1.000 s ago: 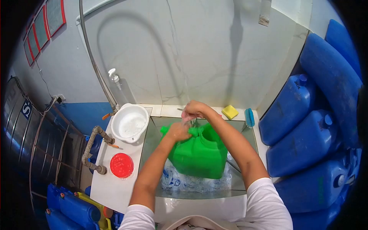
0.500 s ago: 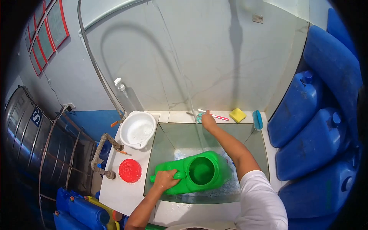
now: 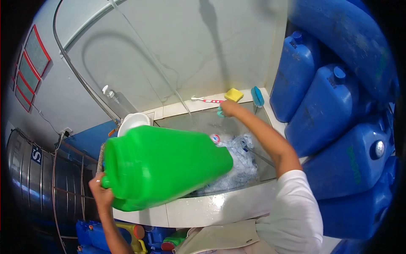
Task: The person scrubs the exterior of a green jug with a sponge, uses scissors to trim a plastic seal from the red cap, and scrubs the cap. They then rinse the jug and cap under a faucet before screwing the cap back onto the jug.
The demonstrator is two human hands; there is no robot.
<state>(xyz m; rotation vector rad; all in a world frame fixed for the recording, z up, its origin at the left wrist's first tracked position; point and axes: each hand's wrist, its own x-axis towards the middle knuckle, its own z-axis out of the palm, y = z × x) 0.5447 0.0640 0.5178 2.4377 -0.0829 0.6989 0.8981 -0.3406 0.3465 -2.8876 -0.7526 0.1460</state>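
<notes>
My left hand (image 3: 101,192) is closed around the handle of a large green plastic jerrycan (image 3: 177,161), which is held up and tilted over the near left part of the basin. The right hand (image 3: 230,108) has its fingers closed on a small teal object (image 3: 220,112) above the basin's far side; most of that object is hidden, so its kind cannot be made out. Clear plastic bottles (image 3: 237,163), one with a red and white cap, lie crowded in the glass-walled basin (image 3: 203,122), partly covered by the jerrycan.
On the back ledge lie a red and white toothbrush (image 3: 207,100), a yellow sponge (image 3: 233,95) and a blue brush (image 3: 257,97). A white bowl (image 3: 134,122) stands at the left, beside a pump bottle (image 3: 110,92). Blue jerrycans (image 3: 325,97) line the right side.
My left hand has lifted the green jerrycan out of the basin, toward me and left, turning it. My right hand has taken the teal object off the ledge. The view has shifted right.
</notes>
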